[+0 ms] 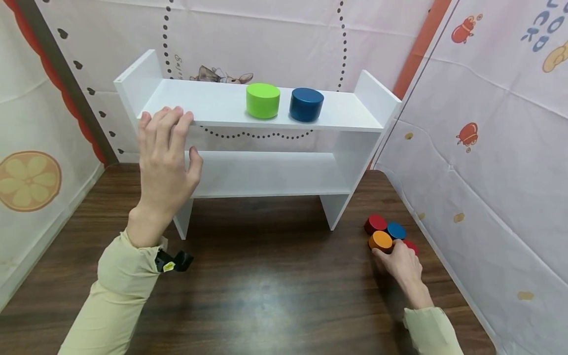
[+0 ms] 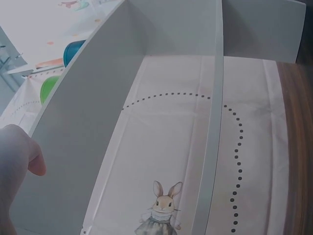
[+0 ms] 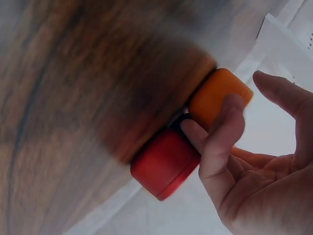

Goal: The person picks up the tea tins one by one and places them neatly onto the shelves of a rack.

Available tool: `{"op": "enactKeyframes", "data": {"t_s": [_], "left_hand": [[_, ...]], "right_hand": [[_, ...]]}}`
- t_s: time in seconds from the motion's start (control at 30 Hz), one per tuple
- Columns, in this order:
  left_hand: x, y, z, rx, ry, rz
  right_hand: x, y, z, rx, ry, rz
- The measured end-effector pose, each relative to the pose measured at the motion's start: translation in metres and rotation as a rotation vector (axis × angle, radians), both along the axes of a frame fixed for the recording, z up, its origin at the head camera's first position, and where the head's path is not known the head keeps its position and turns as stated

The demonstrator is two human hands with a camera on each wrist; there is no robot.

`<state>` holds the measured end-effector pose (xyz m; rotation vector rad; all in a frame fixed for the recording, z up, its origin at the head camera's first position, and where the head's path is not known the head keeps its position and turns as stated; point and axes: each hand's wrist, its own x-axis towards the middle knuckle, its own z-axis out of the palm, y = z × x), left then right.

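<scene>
My left hand (image 1: 164, 148) is at the left end of the white shelf's (image 1: 275, 172) upper board, fingertips at its front edge and thumb held apart. In the left wrist view the thumb (image 2: 22, 152) shows beside the board. A green cylinder (image 1: 263, 101) and a dark blue cylinder (image 1: 306, 105) stand on that board. At the table's right side, my right hand (image 1: 404, 266) reaches around an orange cylinder (image 1: 380, 240). In the right wrist view bent fingers (image 3: 227, 127) lie against it, while the thumb (image 3: 279, 90) stands off from it. A red cylinder (image 3: 166, 164) is close to the fingertips.
Beside the orange cylinder stand a dark red cylinder (image 1: 375, 223), a blue one (image 1: 396, 230) and another red one (image 1: 410, 245) partly behind the hand. The shelf's lower board (image 1: 270, 172) runs above the brown table (image 1: 262, 291). Printed cloth (image 1: 479, 197) borders the table's right side.
</scene>
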<state>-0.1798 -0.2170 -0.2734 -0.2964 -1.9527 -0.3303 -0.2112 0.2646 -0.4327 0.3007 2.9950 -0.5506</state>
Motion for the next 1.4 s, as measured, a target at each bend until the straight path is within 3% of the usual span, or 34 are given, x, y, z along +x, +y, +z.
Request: {"op": "enactKeyframes", "data": {"t_s": [0.4, 0.8, 1.03, 1.4], "left_hand": [[-0.001, 0.001, 0.0, 0.018, 0.017, -0.002], [-0.001, 0.002, -0.001, 0.018, 0.014, 0.001], [-0.002, 0.002, 0.0, 0.031, 0.025, -0.001], [-0.002, 0.002, -0.001, 0.026, 0.018, 0.001]], "right_hand": [[-0.017, 0.003, -0.008, -0.082, 0.001, 0.031], [-0.019, 0.0, -0.009, -0.158, 0.086, 0.074], [-0.016, -0.009, 0.01, -0.209, 0.201, 0.15], [-0.014, -0.022, 0.045, -0.24, 0.285, 0.189]]}}
